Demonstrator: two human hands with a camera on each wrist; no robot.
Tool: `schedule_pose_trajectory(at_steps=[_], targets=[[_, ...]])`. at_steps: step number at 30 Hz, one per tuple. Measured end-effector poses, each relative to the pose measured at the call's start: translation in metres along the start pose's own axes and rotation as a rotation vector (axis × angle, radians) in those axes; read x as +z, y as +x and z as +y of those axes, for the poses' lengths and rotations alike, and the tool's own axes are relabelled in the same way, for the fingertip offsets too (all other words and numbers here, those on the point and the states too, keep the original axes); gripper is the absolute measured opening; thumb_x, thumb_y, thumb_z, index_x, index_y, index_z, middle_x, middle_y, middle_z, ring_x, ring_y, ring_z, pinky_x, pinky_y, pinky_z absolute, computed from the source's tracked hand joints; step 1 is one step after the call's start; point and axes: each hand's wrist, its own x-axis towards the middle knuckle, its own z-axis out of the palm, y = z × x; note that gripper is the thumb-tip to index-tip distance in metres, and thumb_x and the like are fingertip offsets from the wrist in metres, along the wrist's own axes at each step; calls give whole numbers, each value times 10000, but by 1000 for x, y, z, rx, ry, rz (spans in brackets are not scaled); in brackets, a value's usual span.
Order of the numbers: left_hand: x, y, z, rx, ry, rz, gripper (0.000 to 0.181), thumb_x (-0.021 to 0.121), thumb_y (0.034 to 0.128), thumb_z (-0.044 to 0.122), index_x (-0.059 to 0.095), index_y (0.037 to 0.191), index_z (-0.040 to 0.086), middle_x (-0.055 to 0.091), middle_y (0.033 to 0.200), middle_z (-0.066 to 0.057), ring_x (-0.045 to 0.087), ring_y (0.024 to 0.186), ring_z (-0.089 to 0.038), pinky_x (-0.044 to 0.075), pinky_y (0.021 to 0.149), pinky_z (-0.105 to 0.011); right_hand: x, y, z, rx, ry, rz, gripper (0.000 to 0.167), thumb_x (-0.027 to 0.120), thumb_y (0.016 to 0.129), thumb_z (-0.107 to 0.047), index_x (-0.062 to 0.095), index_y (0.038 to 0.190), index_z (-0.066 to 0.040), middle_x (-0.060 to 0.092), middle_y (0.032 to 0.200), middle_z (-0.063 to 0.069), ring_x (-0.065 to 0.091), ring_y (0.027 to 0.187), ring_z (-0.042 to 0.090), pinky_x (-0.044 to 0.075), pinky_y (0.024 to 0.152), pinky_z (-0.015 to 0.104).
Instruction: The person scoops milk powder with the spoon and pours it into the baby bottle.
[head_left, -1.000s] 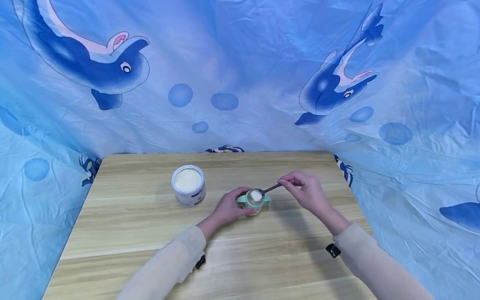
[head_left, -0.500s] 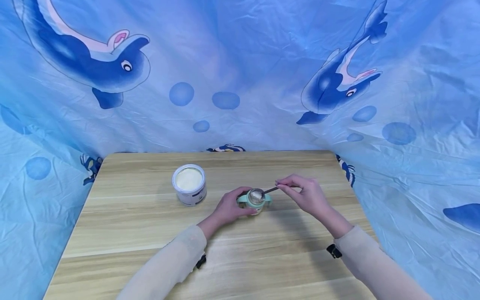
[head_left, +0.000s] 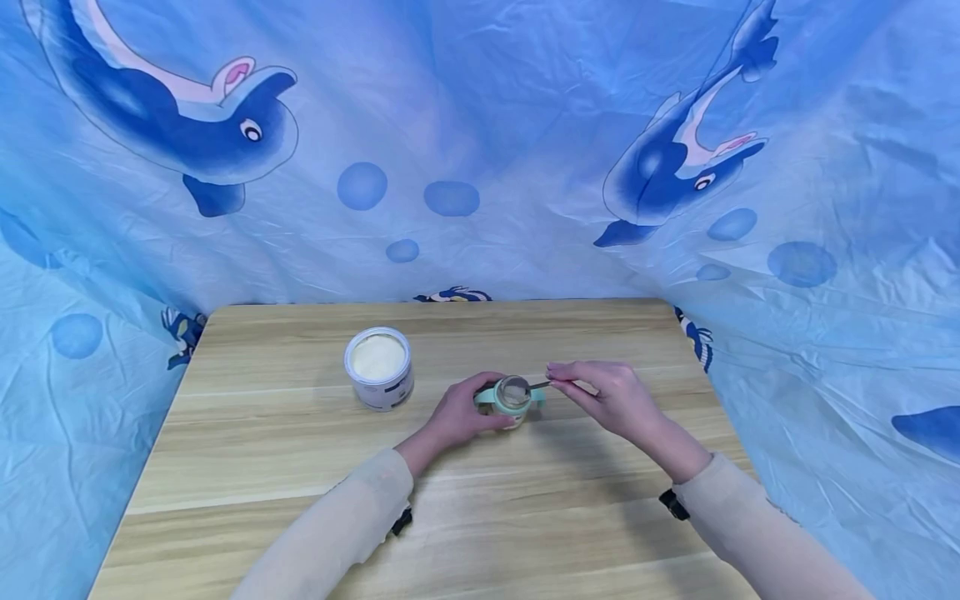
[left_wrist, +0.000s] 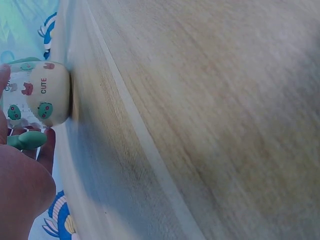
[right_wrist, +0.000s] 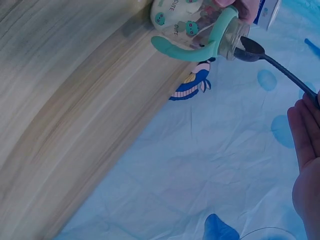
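Observation:
My left hand (head_left: 459, 411) grips a clear baby bottle (head_left: 513, 413) with mint-green handles, standing upright on the table. In the left wrist view, that bottle (left_wrist: 47, 95) carries "CUTE" lettering and small printed figures, with pale contents at its base. My right hand (head_left: 622, 400) pinches the end of a dark spoon (head_left: 538, 385). In the right wrist view, the bowl of the spoon (right_wrist: 252, 46) is tilted at the bottle's open mouth, and no heap of powder shows on it. A mint handle (right_wrist: 185, 52) sticks out from the bottle's collar.
An open can (head_left: 382, 393) filled with pale powder stands left of the bottle, behind my left hand. The wooden table (head_left: 262, 433) ends at a blue curtain (head_left: 510, 242) with dolphin prints, which hangs behind and on both sides.
My right hand has turned and shifted slightly left and down, tipping the spoon. The white powder seen on it earlier has left its bowl. My left hand keeps holding the bottle in place.

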Motion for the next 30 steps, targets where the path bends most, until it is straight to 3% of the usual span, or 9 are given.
schedule_pose_trajectory(at_steps=[4, 6, 10, 14, 20, 24, 28, 30], targets=[[0, 0, 0, -7, 3, -3, 780, 970, 783, 426, 629, 1462, 250, 687, 1411, 42, 612, 1338, -213, 467, 1170, -452, 1, 0, 1, -40, 10, 18, 204, 844, 901, -40, 818, 1100, -79, 819, 1102, 71, 807, 924, 238, 665, 767, 408], [0, 0, 0, -6, 4, -1, 781, 969, 783, 431, 629, 1463, 251, 685, 1417, 39, 610, 1343, -219, 466, 1172, -455, 0, 1, 0, -42, 12, 24, 139, 780, 996, -158, 819, 1099, -73, 819, 1104, 71, 807, 929, 237, 664, 772, 404], [0, 0, 0, 1, 8, 4, 778, 965, 785, 440, 632, 1461, 249, 686, 1419, 38, 612, 1342, -225, 471, 1169, -463, -1, 2, 0, -40, 11, 13, 275, 649, 1085, -295, 818, 1094, -79, 817, 1115, 69, 805, 954, 233, 662, 792, 397], [-1, 0, 0, 3, 8, 5, 770, 969, 783, 431, 639, 1454, 247, 693, 1407, 44, 619, 1330, -214, 476, 1161, -449, -2, 3, -2, -82, -7, -7, 252, 636, 1098, -256, 813, 1101, -78, 817, 1116, 72, 804, 965, 234, 663, 802, 405], [-2, 0, 1, 10, 9, 3, 763, 966, 788, 425, 639, 1457, 256, 689, 1410, 52, 616, 1330, -204, 474, 1162, -443, -2, 4, -3, -119, -19, 22, 283, 605, 1113, -244, 816, 1113, -54, 819, 1095, 85, 806, 934, 241, 665, 773, 407], [-2, 0, 1, 11, 15, 0, 758, 964, 793, 425, 639, 1457, 258, 684, 1419, 49, 612, 1339, -211, 470, 1167, -450, -3, 2, 0, -29, 27, 25, 111, 768, 1003, -120, 820, 1081, -63, 819, 1090, 82, 807, 938, 245, 660, 802, 366], [-2, 0, 1, 1, 22, -5, 759, 966, 789, 422, 640, 1455, 262, 681, 1425, 36, 608, 1342, -220, 462, 1172, -454, -6, -2, 7, 145, 112, 53, 234, 848, 850, 66, 817, 1032, -78, 822, 1058, 67, 806, 917, 246, 631, 828, 224], [-2, 0, 1, -5, 23, -6, 761, 967, 786, 424, 640, 1453, 264, 682, 1423, 32, 608, 1339, -220, 461, 1171, -456, -7, -5, 10, 228, 150, 68, 240, 841, 855, 82, 816, 1025, -86, 823, 1048, 51, 805, 913, 236, 608, 831, 165]])
